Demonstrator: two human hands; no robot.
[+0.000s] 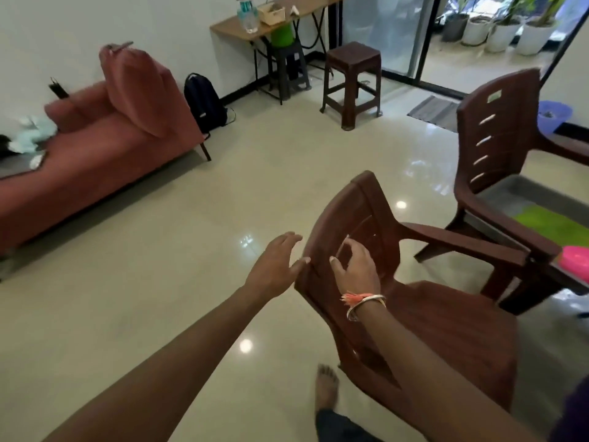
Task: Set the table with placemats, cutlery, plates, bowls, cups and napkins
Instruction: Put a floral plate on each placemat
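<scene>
A brown plastic chair (446,330) stands close in front of me, its backrest tilted toward my hands. My left hand (274,266) is spread, with its thumb touching the left edge of the backrest. My right hand (357,269), wearing a bangle, hovers in front of the backrest slots with loosely curled fingers that grip nothing. At the far right, a dark table edge (570,282) carries a green placemat (554,224), a grey placemat (510,193) and a pink round item (577,260). I see no cutlery, plates, bowls or napkins.
A second brown chair (497,129) stands at the table's far side. A brown stool (352,81), a side table (299,9), a backpack (204,103) and a red sofa (95,148) line the back and left. My bare foot (325,387) is on the tiled floor.
</scene>
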